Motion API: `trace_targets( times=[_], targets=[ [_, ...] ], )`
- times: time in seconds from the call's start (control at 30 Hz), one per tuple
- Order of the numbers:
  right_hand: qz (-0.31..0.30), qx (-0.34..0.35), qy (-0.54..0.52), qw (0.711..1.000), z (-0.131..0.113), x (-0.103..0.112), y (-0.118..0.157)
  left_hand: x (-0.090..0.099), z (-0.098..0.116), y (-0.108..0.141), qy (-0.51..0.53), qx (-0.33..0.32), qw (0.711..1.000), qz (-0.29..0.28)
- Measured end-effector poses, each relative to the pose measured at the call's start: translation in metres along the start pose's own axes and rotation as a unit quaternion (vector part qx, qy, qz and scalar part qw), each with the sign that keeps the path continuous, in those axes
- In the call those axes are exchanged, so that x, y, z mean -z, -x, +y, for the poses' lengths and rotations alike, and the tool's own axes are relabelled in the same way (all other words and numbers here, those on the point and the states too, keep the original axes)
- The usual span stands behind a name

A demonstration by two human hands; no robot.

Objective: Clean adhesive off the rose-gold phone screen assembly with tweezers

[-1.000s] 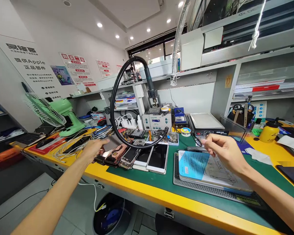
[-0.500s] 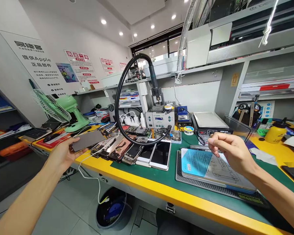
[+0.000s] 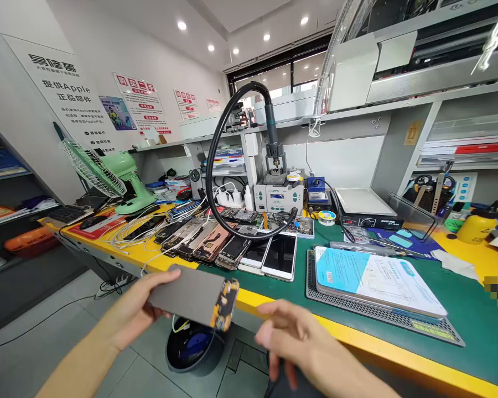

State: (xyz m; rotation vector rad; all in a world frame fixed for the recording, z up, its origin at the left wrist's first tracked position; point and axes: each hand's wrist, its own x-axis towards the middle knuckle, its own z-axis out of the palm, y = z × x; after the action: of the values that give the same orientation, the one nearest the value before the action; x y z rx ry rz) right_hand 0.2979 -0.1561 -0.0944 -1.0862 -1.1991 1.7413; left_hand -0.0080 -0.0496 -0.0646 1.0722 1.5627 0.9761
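My left hand (image 3: 139,307) is closed on one end of a phone screen (image 3: 187,292), thumb on top and fingers beneath. The screen's flat grey back faces up, and a strip of orange and black flex circuitry covers its far end. It is held in the air just off the bench's front edge. Beyond that circuitry end, to the right, is my right hand (image 3: 301,337), slightly blurred, its loosely bent fingers apart with nothing in them. On the bench behind lie several phones and phone parts (image 3: 209,243), two of them white-framed phones (image 3: 279,255).
A blue and white booklet (image 3: 377,282) rests on a perforated grey plate (image 3: 406,326) on the green mat (image 3: 477,309). The black hose (image 3: 211,160) of a hot air station (image 3: 279,198) arches over the phones. Below the bench stands a bin (image 3: 195,359). A green fan (image 3: 124,177) is on the left.
My left hand has brought the phone screen right and toward me, off the bench's front edge. My right hand has come left and down from above the booklet, and its fingers have spread.
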Motion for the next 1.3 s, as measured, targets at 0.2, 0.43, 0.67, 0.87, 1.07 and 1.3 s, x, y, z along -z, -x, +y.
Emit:
trace_targets(
  times=[0.2, 0.43, 0.67, 0.87, 1.07, 1.3],
  targets=[
    [-0.088, -0.047, -0.097, 0.99, 0.032, -0.031, -0.028, -0.034, -0.028, 0.025, 0.077, 0.102, 0.99, -0.064],
    [-0.02, -0.038, -0.147, 0.988, 0.036, -0.04, -0.026, -0.048, -0.043, 0.035, 0.225, 0.099, 0.954, -0.172],
    [0.039, 0.012, -0.178, 0.983, 0.041, -0.061, -0.044, -0.07, -0.065, 0.065, 0.172, 0.042, 0.958, -0.226],
    [0.028, 0.008, -0.19, 0.981, 0.037, -0.081, -0.061, -0.055, -0.053, 0.061, 0.08, -0.019, 0.988, -0.127],
    [0.015, -0.033, -0.183, 0.982, 0.023, -0.075, -0.054, -0.022, -0.017, 0.019, 0.013, -0.07, 0.996, -0.054],
    [-0.021, 0.039, -0.082, 0.996, -0.031, -0.032, -0.023, -0.008, 0.02, -0.043, -0.079, -0.06, 0.992, -0.084]
  ],
)
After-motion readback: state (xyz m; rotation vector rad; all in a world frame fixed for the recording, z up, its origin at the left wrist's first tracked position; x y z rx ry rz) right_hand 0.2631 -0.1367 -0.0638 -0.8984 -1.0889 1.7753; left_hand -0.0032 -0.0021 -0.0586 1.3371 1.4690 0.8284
